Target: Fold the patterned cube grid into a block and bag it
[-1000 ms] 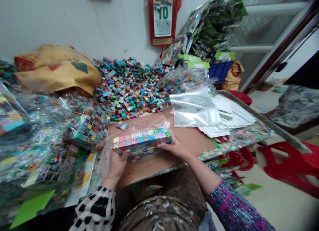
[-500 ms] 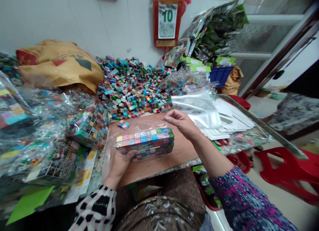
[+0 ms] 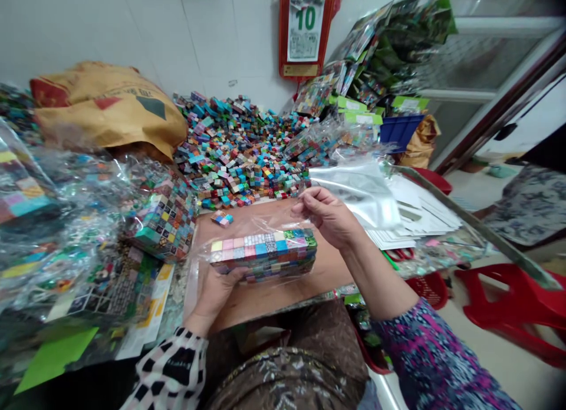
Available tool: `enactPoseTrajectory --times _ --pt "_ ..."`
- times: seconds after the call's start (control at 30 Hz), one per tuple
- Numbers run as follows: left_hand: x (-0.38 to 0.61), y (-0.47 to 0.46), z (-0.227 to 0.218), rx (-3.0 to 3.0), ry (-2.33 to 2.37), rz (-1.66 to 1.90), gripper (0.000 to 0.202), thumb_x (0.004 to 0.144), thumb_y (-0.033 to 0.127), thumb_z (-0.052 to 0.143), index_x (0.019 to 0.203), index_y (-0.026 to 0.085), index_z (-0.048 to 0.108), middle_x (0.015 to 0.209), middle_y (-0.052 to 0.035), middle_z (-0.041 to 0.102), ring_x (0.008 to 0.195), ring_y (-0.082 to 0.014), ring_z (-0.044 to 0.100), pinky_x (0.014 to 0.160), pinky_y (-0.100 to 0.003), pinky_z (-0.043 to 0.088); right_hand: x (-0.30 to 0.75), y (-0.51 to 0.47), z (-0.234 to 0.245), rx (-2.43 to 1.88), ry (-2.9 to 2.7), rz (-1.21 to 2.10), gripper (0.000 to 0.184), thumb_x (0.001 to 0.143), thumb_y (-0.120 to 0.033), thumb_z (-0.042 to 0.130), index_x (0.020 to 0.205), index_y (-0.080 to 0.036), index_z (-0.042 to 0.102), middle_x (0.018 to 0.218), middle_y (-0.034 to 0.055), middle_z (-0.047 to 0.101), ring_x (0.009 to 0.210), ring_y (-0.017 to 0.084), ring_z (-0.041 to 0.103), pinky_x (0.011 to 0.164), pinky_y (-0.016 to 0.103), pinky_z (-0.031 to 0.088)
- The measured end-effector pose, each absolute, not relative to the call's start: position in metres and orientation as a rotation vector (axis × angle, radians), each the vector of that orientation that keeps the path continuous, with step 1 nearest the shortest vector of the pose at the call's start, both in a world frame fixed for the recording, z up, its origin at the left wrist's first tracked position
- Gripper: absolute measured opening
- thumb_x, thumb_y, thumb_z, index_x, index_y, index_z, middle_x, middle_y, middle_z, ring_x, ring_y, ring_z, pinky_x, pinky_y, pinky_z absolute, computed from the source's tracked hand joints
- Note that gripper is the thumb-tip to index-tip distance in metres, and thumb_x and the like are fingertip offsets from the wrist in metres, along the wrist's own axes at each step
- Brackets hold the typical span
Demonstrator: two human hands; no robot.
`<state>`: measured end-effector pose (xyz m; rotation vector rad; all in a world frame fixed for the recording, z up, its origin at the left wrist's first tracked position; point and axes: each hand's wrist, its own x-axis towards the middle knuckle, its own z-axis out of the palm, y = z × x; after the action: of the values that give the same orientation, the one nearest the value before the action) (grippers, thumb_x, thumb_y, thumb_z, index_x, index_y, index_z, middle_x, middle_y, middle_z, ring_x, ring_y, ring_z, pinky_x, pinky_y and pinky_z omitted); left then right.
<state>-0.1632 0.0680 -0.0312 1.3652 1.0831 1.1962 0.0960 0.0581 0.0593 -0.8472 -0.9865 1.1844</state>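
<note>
A flat block of small coloured cubes lies inside a clear plastic bag on the brown table. My left hand grips the block's near left end from below, fingers curled round it. My right hand is raised over the block's far right corner, and its fingers pinch the open edge of the clear bag. A small loose cluster of cubes lies on the table just beyond the block.
A big heap of loose coloured cubes fills the back of the table. Bagged cube blocks pile up at left beside a yellow sack. Empty clear bags and white cards lie at right. Red stools stand on the floor.
My right hand left the block's right end, rose and took hold of the bag's edge. My left hand stayed on the block's left end.
</note>
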Motion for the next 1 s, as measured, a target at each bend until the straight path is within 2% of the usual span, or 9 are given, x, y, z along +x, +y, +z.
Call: enactPoseTrajectory --times 0.2,0.27,0.37,0.43,0.5,0.6,0.77,0.9,1.0 --pt "-0.177 0.073 -0.047 1.457 1.033 1.248 0.076 0.049 0.061 0.089 0.106 0.016 0.067 0.102 -0.0145 0.074 0.095 -0.0343 0.070 0.087 -0.049 0.057 0.103 0.035 0.038 -1.069 -0.969 1.175 0.047 0.069 -0.047 0.083 0.104 -0.028 0.058 0.103 0.0019 0.072 0.091 0.018 0.067 0.084 0.034 0.052" --pt "-0.185 0.073 -0.046 1.473 0.986 1.431 0.086 0.058 0.071 0.079 0.123 0.018 0.059 0.115 -0.0152 0.070 0.102 -0.0315 0.068 0.091 -0.046 0.056 0.103 0.026 0.026 -1.103 -1.014 1.153 0.050 0.066 -0.042 0.085 0.106 -0.028 0.059 0.106 0.0022 0.069 0.102 0.020 0.064 0.092 0.036 0.050" --pt "-0.190 0.071 -0.020 1.621 1.005 1.851 0.065 0.079 0.061 0.069 0.130 0.024 0.054 0.122 -0.0098 0.065 0.111 -0.0252 0.064 0.101 -0.044 0.048 0.101 0.019 0.010 -1.097 -1.101 1.148 0.056 0.061 -0.038 0.087 0.108 -0.027 0.060 0.111 0.0029 0.066 0.108 0.023 0.061 0.097 0.039 0.049" --pt "-0.183 0.066 0.015 2.005 1.091 1.976 0.047 0.079 0.038 0.076 0.122 0.024 0.061 0.118 -0.0070 0.066 0.112 -0.0247 0.062 0.105 -0.044 0.044 0.099 0.018 0.002 -1.088 -1.142 1.154 0.054 0.061 -0.040 0.087 0.108 -0.026 0.062 0.111 0.0036 0.067 0.106 0.024 0.061 0.096 0.041 0.050" --pt "-0.167 0.060 0.056 2.448 0.982 1.784 0.035 0.082 0.029 0.072 0.116 0.024 0.065 0.111 -0.0065 0.069 0.113 -0.0282 0.061 0.105 -0.049 0.042 0.097 0.018 -0.004 -1.082 -1.164 1.153 0.054 0.064 -0.042 0.085 0.110 -0.026 0.062 0.110 0.0035 0.068 0.106 0.024 0.061 0.095 0.040 0.050" --pt "-0.125 0.053 0.104 2.904 0.995 1.343 0.024 0.089 0.037 0.062 0.108 0.024 0.070 0.104 -0.0080 0.073 0.122 -0.0385 0.055 0.113 -0.064 0.018 0.092 0.017 -0.011 -1.106 -1.173 1.119 0.058 0.071 -0.043 0.081 0.121 -0.027 0.058 0.115 0.0035 0.067 0.110 0.024 0.060 0.097 0.039 0.049" --pt "-0.045 0.068 0.125 2.803 1.058 0.897 0.026 0.084 0.036 0.066 0.101 0.017 0.073 0.096 -0.0141 0.073 0.108 -0.0410 0.061 0.107 -0.067 0.023 0.088 0.013 -0.017 -1.190 -1.283 0.986 0.054 0.080 -0.049 0.073 0.127 -0.028 0.054 0.118 0.0052 0.064 0.114 0.025 0.058 0.100 0.039 0.045" --pt "-0.012 0.093 0.123 2.691 1.075 0.585 0.025 0.083 0.030 0.065 0.060 0.021 0.068 0.057 -0.0052 0.061 0.071 -0.0268 0.063 0.083 -0.045 0.044 0.089 0.014 -0.020 -1.158 -1.298 0.983 0.048 0.081 -0.047 0.073 0.121 -0.029 0.055 0.115 0.0039 0.064 0.110 0.024 0.059 0.100 0.038 0.045" --pt "-0.011 0.104 0.124 2.519 1.070 0.676 0.029 0.082 0.029 0.066 0.054 0.021 0.063 0.051 -0.0004 0.054 0.057 -0.0181 0.053 0.063 -0.032 0.038 0.091 0.018 -0.025 -1.144 -1.273 1.051 0.048 0.080 -0.049 0.074 0.118 -0.027 0.054 0.111 0.0022 0.064 0.105 0.022 0.060 0.096 0.037 0.047"
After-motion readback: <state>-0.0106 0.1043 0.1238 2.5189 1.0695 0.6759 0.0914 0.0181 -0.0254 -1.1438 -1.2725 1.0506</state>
